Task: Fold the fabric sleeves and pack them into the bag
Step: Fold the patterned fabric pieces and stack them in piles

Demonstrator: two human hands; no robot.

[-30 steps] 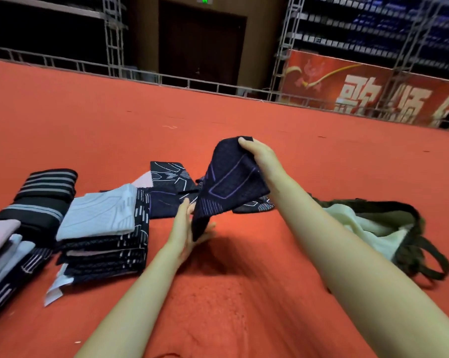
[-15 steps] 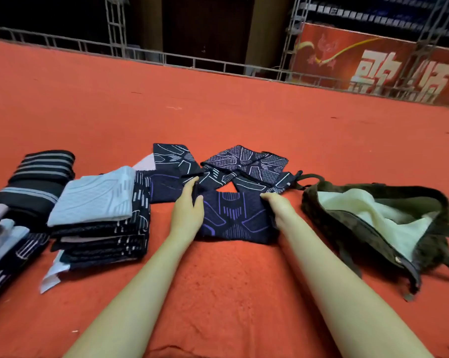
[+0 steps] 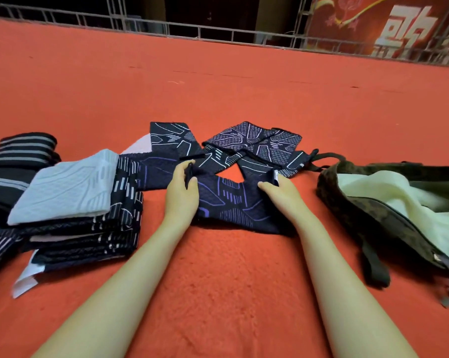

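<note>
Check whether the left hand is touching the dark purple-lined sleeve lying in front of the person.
Touching. The head view shows the left hand pinching the far left corner of the purple-lined sleeve, thumb and fingers closed on its edge.

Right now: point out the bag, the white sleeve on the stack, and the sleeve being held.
bag [image 3: 347, 202], head view, near rim
white sleeve [image 3: 65, 187], head view, top face
held sleeve [image 3: 228, 202], head view, middle panel

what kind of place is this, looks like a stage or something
Probably an indoor event hall or arena floor. A wide red carpet covers the ground, a low metal railing edges it, and a red banner with large white characters hangs behind, beyond a dark, unlit background.
</note>
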